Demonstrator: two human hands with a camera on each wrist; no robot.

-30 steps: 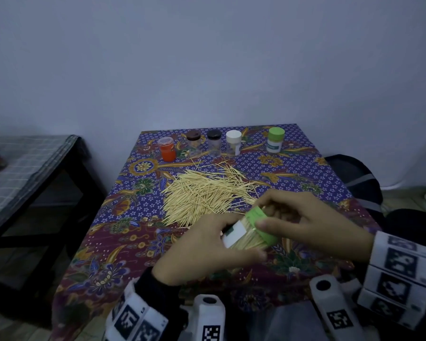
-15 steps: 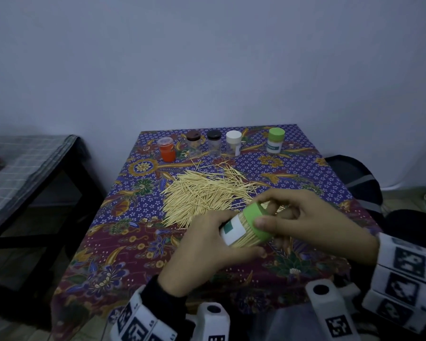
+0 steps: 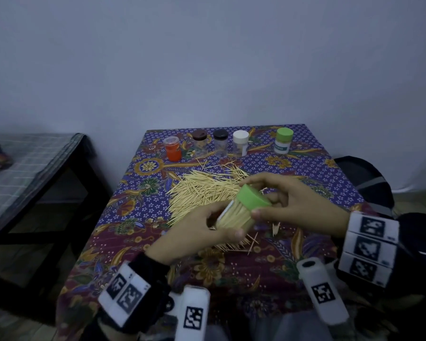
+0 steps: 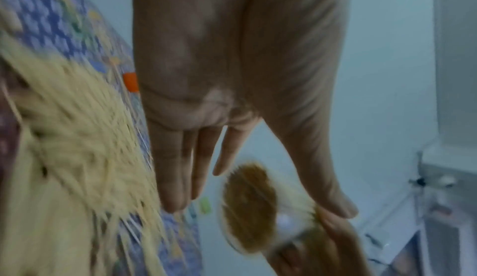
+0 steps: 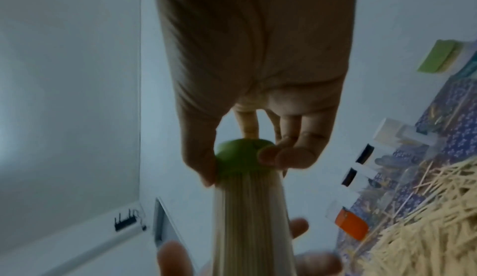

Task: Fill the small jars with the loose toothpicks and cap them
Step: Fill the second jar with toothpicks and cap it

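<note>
Jar point(image 3: 234, 215) packed with toothpicks sits tilted above the table, your left hand point(image 3: 197, 232) wrapped round its body and your right hand point(image 3: 298, 205) pinching the green cap point(image 3: 252, 198) onto it. That leaves the pile point(image 3: 204, 190) and five capped jars point(image 3: 240, 143) along the far edge, apparently mostly unfilled.

Five capped jars point(image 3: 229, 143) line my desk's point(image 3: 330, 173) far edge; the toothpick pile point(image 3: 202, 193) lies before them, behind my hands.

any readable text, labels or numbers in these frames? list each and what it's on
No text is legible.
Label on the far green-capped jar: print too small and blurred.
White label on the held jar: mostly hidden by the left hand, unreadable.
Wrist trackers: black-and-white coded squares only, no words.
</note>
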